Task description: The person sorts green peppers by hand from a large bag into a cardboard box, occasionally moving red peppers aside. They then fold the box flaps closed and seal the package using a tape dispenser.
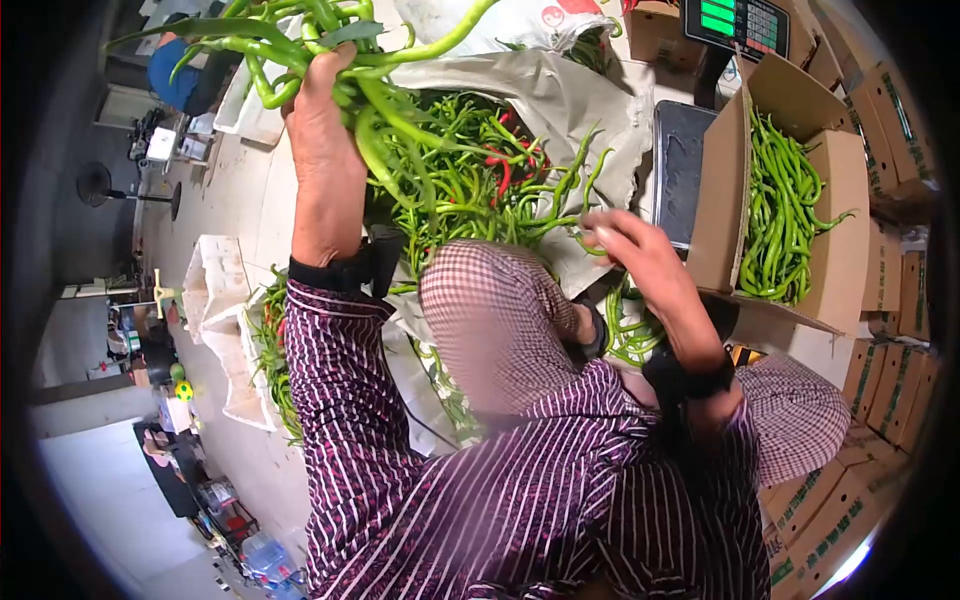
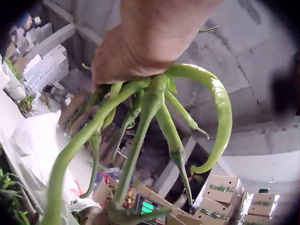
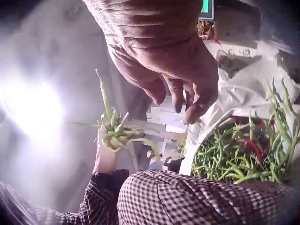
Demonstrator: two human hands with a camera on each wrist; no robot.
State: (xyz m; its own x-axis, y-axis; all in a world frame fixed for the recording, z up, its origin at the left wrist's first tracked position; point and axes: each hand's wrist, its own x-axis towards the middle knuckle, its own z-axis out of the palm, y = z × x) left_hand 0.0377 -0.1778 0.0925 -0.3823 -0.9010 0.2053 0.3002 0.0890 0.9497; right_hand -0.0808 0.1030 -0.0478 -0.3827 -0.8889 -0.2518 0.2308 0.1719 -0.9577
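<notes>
In the head view the left hand (image 1: 325, 120), raised at the upper left, grips a bunch of long green peppers (image 1: 385, 110). The left wrist view shows the peppers (image 2: 147, 105) spreading out below that hand (image 2: 140, 51). The right hand (image 1: 640, 250) hovers at the right edge of an open sack (image 1: 590, 100) filled with green peppers and a few red ones. In the right wrist view the fingers of the right hand (image 3: 173, 65) hang loosely bent, with nothing seen between them. A checked knee (image 1: 490, 310) is just below the sack.
An open cardboard box (image 1: 715, 200) of green peppers stands at the right, beside a scale platform (image 1: 680, 170) with a lit display (image 1: 735, 22). Stacked cartons (image 1: 890, 390) line the far right. A white crate (image 1: 225, 300) with more peppers is at the left.
</notes>
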